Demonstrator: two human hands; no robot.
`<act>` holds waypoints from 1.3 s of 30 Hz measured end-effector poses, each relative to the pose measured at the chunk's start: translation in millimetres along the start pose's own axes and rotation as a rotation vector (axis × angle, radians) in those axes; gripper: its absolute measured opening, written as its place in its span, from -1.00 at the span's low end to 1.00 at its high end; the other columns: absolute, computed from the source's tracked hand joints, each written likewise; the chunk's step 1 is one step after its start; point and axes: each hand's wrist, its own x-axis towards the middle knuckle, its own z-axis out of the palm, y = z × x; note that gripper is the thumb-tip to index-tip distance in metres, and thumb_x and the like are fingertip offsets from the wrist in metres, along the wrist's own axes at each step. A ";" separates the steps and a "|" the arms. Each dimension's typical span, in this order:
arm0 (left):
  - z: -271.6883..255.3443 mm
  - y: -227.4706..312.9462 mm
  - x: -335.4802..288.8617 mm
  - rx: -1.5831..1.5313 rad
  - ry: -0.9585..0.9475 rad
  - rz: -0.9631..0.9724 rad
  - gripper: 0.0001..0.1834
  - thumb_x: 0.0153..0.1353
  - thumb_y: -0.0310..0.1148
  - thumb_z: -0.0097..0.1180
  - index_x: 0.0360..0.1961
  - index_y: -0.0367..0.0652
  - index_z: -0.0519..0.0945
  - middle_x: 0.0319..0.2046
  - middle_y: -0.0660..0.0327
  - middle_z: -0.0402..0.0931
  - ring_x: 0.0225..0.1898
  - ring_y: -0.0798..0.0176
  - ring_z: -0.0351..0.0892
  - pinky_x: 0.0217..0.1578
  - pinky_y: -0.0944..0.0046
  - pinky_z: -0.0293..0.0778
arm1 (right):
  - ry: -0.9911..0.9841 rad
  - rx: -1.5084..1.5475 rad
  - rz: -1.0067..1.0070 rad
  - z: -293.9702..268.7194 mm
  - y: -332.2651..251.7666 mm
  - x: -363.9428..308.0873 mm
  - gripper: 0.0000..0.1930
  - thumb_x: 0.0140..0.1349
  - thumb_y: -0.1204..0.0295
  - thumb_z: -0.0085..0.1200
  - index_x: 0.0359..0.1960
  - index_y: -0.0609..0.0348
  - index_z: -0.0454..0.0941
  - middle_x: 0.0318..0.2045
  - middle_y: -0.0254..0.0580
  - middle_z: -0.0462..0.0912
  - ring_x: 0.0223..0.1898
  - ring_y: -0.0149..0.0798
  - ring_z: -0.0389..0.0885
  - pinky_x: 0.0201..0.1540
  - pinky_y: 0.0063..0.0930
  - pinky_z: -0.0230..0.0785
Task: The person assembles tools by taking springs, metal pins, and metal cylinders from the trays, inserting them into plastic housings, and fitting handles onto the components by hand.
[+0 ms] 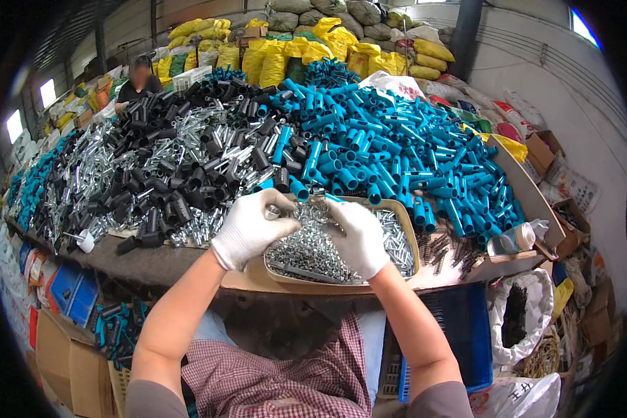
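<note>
Both hands wear white gloves and meet over a shallow tray (409,230) of small silver metal parts (313,247) at the near edge of the table (146,261). Our left hand (249,226) is curled shut around a small metal sleeve (272,212), pinched between thumb and fingers just above the tray's left rim. Our right hand (359,237) lies palm-down in the parts, fingers bent into the heap; we cannot tell whether it grips anything. Behind the tray, toward the middle and right of the table, a large pile of blue tubes (397,157) reaches to the far edge. To the left lies a pile of black tubes (188,174) mixed with shiny metal pieces (171,150), filling the table's left half. A few dark springs (439,249) lie on the table just right of the tray, and a white bottle (519,238) rests near the right corner. At the far left corner another person (139,80) sits at the table. Yellow sacks (279,56) are stacked beyond the far edge. Below the near edge, a blue crate (467,334) stands by our right arm.
</note>
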 end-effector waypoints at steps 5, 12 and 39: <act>0.1 1.6 -13.6 -0.601 -0.071 -0.275 -0.70 0.13 -0.51 0.27 -0.13 -0.35 0.51 -0.53 0.22 0.54 -0.66 0.53 0.41 -0.67 0.46 0.34 | 0.060 0.098 -0.116 -5.4 -3.6 14.4 -0.57 0.01 0.45 0.29 -0.01 0.11 0.57 -0.30 -0.10 0.65 -0.28 -0.07 0.63 -0.24 -0.26 0.46; 2.6 -0.7 -21.7 0.348 0.035 0.279 -0.67 0.02 -0.48 0.38 -0.16 -0.29 0.60 -0.31 0.12 0.63 -0.35 0.41 0.60 -0.38 0.35 0.54 | -0.254 1.198 0.569 -2.1 -38.4 2.2 -0.34 0.26 0.20 0.18 0.33 0.25 0.30 -0.25 -0.22 0.59 -0.26 -0.42 0.54 -0.13 -0.51 0.44; 20.6 -18.6 -40.8 0.463 0.233 0.500 -0.60 0.02 -0.48 0.33 -0.07 -0.28 0.58 -0.23 -0.01 0.63 -0.20 0.00 0.68 -0.19 0.21 0.58 | -0.220 1.304 0.730 -17.5 -73.8 -14.7 -0.33 0.34 0.24 0.11 0.36 0.34 0.15 -0.20 -0.16 0.58 -0.28 -0.37 0.57 -0.21 -0.48 0.47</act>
